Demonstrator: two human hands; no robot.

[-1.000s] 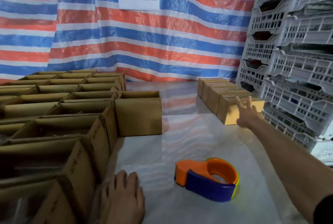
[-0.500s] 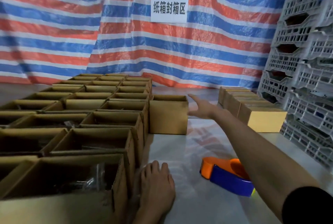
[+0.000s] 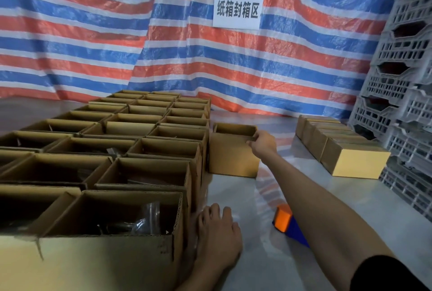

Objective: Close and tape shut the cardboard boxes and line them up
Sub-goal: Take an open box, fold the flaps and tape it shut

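Observation:
A single open cardboard box (image 3: 231, 159) stands on the floor just right of a big block of several open cardboard boxes (image 3: 145, 148). My right hand (image 3: 263, 142) reaches far forward and grips the top right rim of that single box, fingers curled over the edge. At the right, a row of closed boxes (image 3: 350, 157) lines up toward the wall. An orange and blue tape dispenser (image 3: 286, 221) lies on the floor, partly hidden under my right forearm. My left hand is out of view.
My bare foot (image 3: 217, 237) rests on the floor beside the nearest open box (image 3: 112, 244), which holds plastic-wrapped items. Stacked grey plastic crates (image 3: 406, 94) fill the right side. A striped tarp (image 3: 117, 33) with a white sign (image 3: 237, 9) hangs behind.
My right hand swung left from the closed boxes across to the single open box and took hold of its rim. The view turned left and upward.

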